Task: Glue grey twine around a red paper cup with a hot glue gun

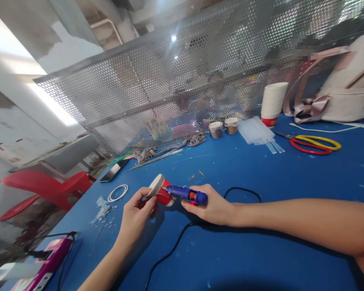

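My left hand (138, 212) is closed on a red and white paper cup (165, 196), which lies tilted on its side above the blue table. A strip of grey cord runs around the cup near its rim, by my thumb and fingers. In my right hand (210, 206) is a blue hot glue gun (185, 193), its nozzle pointing left and meeting the cup beside the cord. A small red light glows under the gun's body. From the gun a black cable (176, 244) trails over the table.
Along the back are hanks of grey cord (197, 139), two small wrapped cups (216, 130), glue sticks in plastic (255, 130), stacked paper cups (273, 101), scissors (317, 143) and a bag (352, 85). At left lie a phone (113, 171), a white ring (118, 193) and a purple power strip (53, 262).
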Demonstrator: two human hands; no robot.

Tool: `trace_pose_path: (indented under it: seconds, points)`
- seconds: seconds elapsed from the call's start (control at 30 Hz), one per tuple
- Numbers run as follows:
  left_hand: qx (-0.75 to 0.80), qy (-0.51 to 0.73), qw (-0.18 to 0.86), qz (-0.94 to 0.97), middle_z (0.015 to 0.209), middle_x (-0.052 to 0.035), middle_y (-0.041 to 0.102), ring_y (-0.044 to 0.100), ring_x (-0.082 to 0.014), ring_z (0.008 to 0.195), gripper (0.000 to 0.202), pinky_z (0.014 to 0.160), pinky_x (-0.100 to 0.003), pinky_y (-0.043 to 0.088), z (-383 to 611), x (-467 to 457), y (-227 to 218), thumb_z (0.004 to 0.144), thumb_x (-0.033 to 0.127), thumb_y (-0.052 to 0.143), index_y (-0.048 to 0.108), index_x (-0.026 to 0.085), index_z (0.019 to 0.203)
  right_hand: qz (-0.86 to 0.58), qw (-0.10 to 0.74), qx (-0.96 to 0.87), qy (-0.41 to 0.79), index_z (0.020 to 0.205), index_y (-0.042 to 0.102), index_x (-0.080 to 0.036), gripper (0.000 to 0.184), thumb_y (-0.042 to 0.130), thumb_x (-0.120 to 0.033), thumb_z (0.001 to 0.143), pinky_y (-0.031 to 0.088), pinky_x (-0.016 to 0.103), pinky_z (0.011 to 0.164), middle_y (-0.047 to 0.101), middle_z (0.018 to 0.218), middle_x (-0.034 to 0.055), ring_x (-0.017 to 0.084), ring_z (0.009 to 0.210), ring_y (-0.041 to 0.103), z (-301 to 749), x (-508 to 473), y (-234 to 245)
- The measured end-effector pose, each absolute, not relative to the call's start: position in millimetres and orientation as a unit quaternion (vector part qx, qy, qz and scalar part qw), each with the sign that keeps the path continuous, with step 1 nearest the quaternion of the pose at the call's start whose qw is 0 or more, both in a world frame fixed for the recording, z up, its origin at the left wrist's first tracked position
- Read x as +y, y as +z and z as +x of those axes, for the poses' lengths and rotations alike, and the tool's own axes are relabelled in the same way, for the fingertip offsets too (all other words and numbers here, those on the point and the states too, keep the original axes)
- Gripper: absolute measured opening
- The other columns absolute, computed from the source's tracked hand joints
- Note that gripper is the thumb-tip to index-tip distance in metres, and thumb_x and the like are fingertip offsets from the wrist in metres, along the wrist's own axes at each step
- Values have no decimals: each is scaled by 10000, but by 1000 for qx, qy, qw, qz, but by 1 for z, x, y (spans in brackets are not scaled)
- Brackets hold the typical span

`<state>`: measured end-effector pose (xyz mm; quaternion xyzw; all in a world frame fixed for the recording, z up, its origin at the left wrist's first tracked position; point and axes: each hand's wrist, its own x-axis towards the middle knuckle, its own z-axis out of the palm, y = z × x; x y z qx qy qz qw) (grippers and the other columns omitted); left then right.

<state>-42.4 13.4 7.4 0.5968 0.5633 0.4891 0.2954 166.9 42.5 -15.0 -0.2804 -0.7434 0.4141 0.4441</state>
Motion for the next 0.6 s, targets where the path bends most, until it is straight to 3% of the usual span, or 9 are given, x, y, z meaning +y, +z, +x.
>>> trace_pose_path:
  seconds: [0.33,0.6]
  points:
    - [589,498,235,591,488,61,531,453,-103,448,203,456,-220,366,-45,16,15,727,368,630,582,180,784,-306,479,-717,403,646,426,-191,209,590,-269,750,323,219,548,428,595,-54,91,559,383,168,51,-12]
    - [621,484,201,583,487,59,539,467,-113,441,239,468,-233,377,-47,19,16,694,402,633,576,188,784,-376,410,-676,483,775,499,-194,90,558,-191,706,356,212,501,530,614,-42,103,522,488,167,57,-9]
